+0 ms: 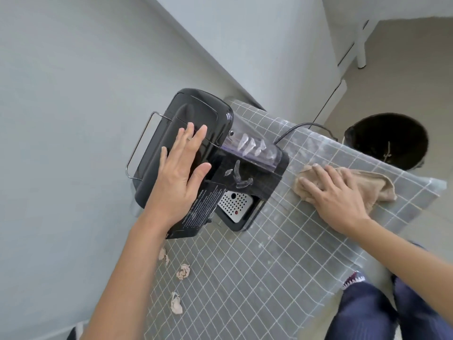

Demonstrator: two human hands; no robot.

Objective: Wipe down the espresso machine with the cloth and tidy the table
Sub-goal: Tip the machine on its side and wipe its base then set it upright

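Note:
A black espresso machine (196, 119) stands at the far left of a table covered in a grey checked cloth (269, 266). My left hand (182, 171) lies flat on the machine's glossy top, fingers spread, holding nothing. A beige wiping cloth (377, 186) lies crumpled on the table to the right of the machine. My right hand (333, 195) presses down on the cloth's left part, fingers curled over it. The machine's perforated drip tray (235, 204) shows below its front.
Three crumpled paper scraps (183, 271) lie on the table near its left edge, below the machine. A black cord (301, 127) runs off the far edge. A dark round bin (387, 141) sits on the floor beyond the table. A wall stands to the left.

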